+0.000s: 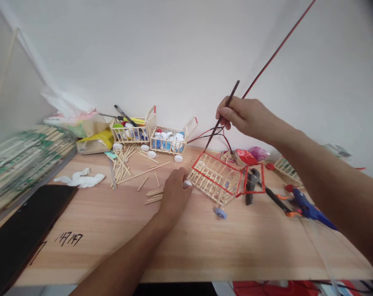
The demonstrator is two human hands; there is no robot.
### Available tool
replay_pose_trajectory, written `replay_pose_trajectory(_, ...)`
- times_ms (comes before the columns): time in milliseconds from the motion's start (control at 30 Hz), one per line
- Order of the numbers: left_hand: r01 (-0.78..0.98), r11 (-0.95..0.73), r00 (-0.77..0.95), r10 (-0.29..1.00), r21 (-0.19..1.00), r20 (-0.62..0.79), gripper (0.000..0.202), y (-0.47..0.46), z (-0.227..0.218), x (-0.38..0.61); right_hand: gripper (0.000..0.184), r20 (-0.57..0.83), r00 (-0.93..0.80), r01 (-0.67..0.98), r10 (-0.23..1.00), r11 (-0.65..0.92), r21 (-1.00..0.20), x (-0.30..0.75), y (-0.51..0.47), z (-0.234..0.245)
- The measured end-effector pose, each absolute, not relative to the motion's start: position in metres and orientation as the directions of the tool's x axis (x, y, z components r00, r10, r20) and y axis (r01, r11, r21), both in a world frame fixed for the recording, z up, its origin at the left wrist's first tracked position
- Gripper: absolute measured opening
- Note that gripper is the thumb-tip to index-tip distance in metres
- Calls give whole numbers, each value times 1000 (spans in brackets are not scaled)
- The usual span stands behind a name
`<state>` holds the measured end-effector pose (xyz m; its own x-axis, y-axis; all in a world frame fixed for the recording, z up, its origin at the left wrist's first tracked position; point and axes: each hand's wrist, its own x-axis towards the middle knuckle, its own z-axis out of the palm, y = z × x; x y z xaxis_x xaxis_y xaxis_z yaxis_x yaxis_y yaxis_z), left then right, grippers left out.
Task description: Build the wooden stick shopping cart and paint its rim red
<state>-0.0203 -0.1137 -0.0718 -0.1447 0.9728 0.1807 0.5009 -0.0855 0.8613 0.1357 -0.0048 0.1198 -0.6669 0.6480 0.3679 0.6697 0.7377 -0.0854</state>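
My right hand (pixel 240 117) is closed round a thin dark paintbrush (pixel 222 111). The brush slants down, its tip at the far left corner of a small wooden-stick cart (pixel 214 185). Red paint covers the cart's top rim and its handle frame (pixel 264 181), which points right. My left hand (pixel 176 191) grips the cart's left end, fingers curled by a white cap wheel (pixel 187 183). A blue cap wheel (pixel 220 213) shows at the near side. Just right of the cart lie black-handled pliers (pixel 252 187), partly behind the handle frame.
Two similar carts (pixel 132 128) (pixel 168 142) filled with bottle caps stand against the wall. Loose sticks (pixel 121 164) lie left of my left hand. A blue glue gun (pixel 309 207) is at right. A black phone (pixel 29 226), crumpled tissue (pixel 81 179) and bagged sticks (pixel 26 160) are left.
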Motion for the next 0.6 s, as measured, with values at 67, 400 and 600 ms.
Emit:
replay_pose_trajectory(67, 499, -86, -142, 973, 863, 180, 21, -114, -72, -20, 26, 378, -654, 671, 656, 733, -110, 136, -5, 119)
replay_pose_trajectory(400, 508, -84, -144, 973, 857, 181, 20, -115, -72, -20, 20, 406, -589, 719, 699, 682, -131, 137, -16, 118)
replay_pose_trajectory(600, 518, -83, -144, 973, 851, 182, 20, -114, -73, -20, 20, 408, -590, 726, 696, 679, -108, 132, -27, 121)
